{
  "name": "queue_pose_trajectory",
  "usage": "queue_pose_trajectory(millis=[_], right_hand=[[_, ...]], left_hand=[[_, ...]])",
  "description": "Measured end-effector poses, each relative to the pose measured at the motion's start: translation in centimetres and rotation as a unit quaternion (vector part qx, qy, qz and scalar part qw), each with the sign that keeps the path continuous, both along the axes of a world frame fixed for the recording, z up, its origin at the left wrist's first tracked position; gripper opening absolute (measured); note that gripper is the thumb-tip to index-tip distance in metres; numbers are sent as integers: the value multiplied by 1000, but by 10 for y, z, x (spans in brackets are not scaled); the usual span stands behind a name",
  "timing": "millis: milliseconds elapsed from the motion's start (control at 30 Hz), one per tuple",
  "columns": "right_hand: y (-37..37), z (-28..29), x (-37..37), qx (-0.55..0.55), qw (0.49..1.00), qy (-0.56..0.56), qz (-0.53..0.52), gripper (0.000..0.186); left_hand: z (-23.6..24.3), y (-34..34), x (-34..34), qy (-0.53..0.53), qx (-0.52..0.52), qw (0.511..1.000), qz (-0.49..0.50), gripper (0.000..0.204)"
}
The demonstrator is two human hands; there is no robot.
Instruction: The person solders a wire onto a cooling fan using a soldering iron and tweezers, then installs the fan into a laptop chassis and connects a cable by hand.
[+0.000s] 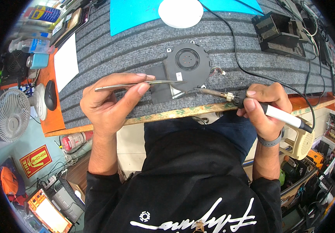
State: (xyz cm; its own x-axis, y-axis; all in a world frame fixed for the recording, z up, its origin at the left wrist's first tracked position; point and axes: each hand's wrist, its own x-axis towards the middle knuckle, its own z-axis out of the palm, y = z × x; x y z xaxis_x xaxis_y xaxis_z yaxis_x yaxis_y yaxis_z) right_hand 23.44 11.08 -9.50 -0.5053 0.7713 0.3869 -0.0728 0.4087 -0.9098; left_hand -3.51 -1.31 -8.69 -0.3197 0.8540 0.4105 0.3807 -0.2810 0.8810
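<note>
My left hand point(115, 99) pinches a pair of metal tweezers point(132, 84), whose tips reach over a black laptop cooling fan point(187, 64). The fan lies flat on the grey ribbed mat, with a dark flat piece point(159, 79) along its left side and a small cable point(217, 71) at its right. A soldering iron point(282, 115) with a white and black handle is gripped in my right hand point(266, 106). Its metal tip points left and ends near the fan's lower edge; whether it touches, I cannot tell.
A black cord point(235, 50) runs from the iron across the grey mat point(117, 54). A dark box-shaped holder point(278, 33) stands at the far right. At the back lies a blue sheet point(136, 17) with a white round object point(181, 13). The table's wooden edge point(152, 114) runs in front of me.
</note>
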Motion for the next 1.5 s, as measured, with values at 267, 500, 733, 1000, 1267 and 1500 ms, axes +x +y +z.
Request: queue_pose_trajectory(millis=[267,500,733,1000,1267,1500], right_hand=[[-1,3,2,-68,997,29,2,17],[4,2,3,-160,982,104,-1,15],[4,1,4,-173,978,115,-11,16],[4,3,3,-167,979,114,-10,15],[4,1,5,-167,979,115,-20,16],[11,4,-4,-196,964,164,-71,20]], left_hand=[[0,0,1,-4,-2,1000,5,15],[-1,-1,-1,-49,19,998,-38,18],[1,1,1,-39,8,998,-54,18],[2,3,2,-26,-9,998,-49,17],[1,3,2,-42,-10,998,-52,16],[1,0,-1,-133,9,991,-3,16]])
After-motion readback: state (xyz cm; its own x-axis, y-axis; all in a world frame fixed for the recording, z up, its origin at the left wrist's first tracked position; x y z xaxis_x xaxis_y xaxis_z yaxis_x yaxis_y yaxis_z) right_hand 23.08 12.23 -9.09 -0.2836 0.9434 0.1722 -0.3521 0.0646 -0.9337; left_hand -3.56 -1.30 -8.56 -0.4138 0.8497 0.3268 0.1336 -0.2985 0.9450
